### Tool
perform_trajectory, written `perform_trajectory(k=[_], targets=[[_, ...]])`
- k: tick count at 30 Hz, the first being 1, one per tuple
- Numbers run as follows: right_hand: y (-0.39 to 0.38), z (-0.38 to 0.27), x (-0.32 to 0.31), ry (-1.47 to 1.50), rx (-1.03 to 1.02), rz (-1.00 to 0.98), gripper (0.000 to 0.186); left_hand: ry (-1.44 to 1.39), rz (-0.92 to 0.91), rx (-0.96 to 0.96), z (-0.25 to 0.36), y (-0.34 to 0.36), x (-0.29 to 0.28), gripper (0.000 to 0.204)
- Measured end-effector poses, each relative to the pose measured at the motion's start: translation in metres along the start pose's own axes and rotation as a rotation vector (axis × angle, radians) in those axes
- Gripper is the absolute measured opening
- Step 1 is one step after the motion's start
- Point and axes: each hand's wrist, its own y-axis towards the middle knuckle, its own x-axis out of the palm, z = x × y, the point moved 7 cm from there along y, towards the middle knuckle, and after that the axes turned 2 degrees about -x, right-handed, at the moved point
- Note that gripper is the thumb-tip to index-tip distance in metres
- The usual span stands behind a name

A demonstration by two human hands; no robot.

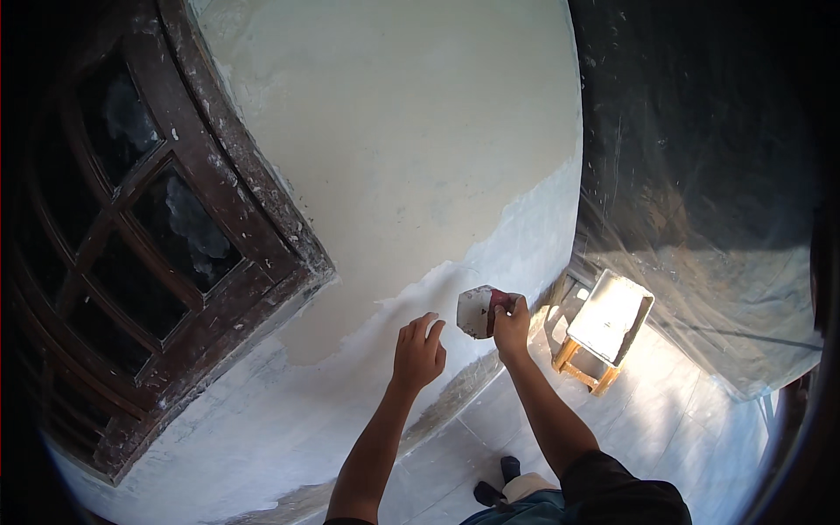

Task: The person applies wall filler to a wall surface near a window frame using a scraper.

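In my right hand (514, 327) is a putty knife (475, 312) with a wide, smeared blade and a red handle. My fingers are closed round the handle, and the blade points left in front of the wall. Whether the blade touches the wall, I cannot tell. My left hand (420, 352) is just left of the blade, fingers loosely bent and apart, holding nothing. Behind both hands the wall (385, 157) shows a greyish-beige coat above an uneven border. Below that border its surface (262, 411) is whiter.
A white tray (611, 317) rests on a wooden stool (569, 354) to the right, on the tiled floor (647, 429). Sheer plastic sheeting (700, 280) hangs beyond it. A brown, paint-spotted window frame (219, 175) with glass panes borders the wall at left. My feet (499, 481) are below.
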Motion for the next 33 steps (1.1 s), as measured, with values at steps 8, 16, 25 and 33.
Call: perform_trajectory(k=[8, 16, 25, 33], targets=[[0.027, 0.057, -0.076, 0.036, 0.119, 0.08, 0.027, -0.123, -0.137, -0.043, 0.039, 0.006, 0.075, 0.04], [0.08, 0.09, -0.138, 0.051, 0.116, 0.022, 0.023, -0.162, -0.23, -0.108, 0.089, 0.034, 0.149, 0.043], [0.14, 0.117, -0.207, 0.091, 0.276, -0.021, 0.026, -0.198, -0.374, -0.226, 0.137, 0.057, 0.233, 0.05], [0.151, 0.165, -0.25, 0.066, 0.434, -0.015, 0.03, -0.25, -0.524, -0.303, 0.17, 0.05, 0.297, 0.055]])
